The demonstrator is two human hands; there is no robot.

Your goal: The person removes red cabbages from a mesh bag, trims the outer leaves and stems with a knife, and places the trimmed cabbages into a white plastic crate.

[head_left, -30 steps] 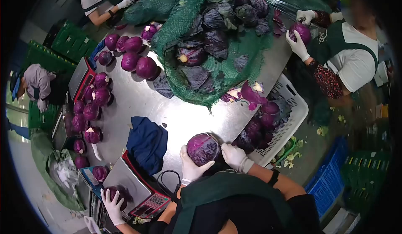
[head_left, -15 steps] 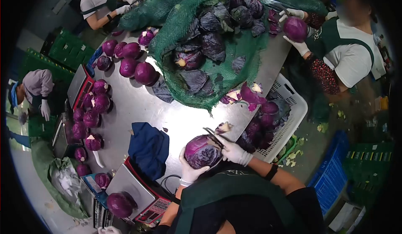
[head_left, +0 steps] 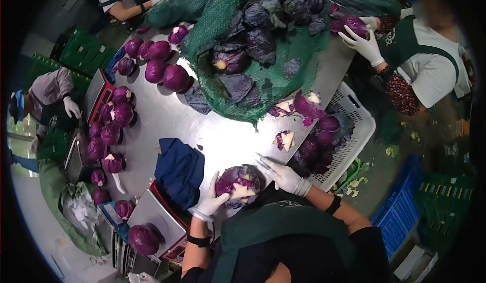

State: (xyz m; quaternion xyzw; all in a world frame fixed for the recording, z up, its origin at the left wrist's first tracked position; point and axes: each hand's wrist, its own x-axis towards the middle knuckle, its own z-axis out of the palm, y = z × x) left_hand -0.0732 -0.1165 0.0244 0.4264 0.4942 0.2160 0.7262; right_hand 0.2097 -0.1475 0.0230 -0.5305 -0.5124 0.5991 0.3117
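Observation:
A trimmed purple cabbage (head_left: 238,186) rests in my left hand (head_left: 208,202), its pale cut stem end turned toward me. My left fingers and thumb wrap its left side. Just right of the cabbage is my right hand (head_left: 287,178), gloved in white and closed around a knife (head_left: 262,160); glare partly hides the knife. A cut-off stem piece with purple leaf (head_left: 285,141) lies on the metal table (head_left: 233,144) beyond my right hand.
Behind is a green net sack (head_left: 223,103) of dark-leaved cabbages. A white crate (head_left: 362,126) stands right, a blue cloth (head_left: 178,174) and scale (head_left: 157,222) left. Purple cabbages (head_left: 121,116) line the left side. A co-worker (head_left: 430,55) holds a cabbage at right.
The stem piece has left the knife and lies on the table. My left hand has turned the cabbage so its cut end shows. My right hand has moved slightly right, away from the cabbage.

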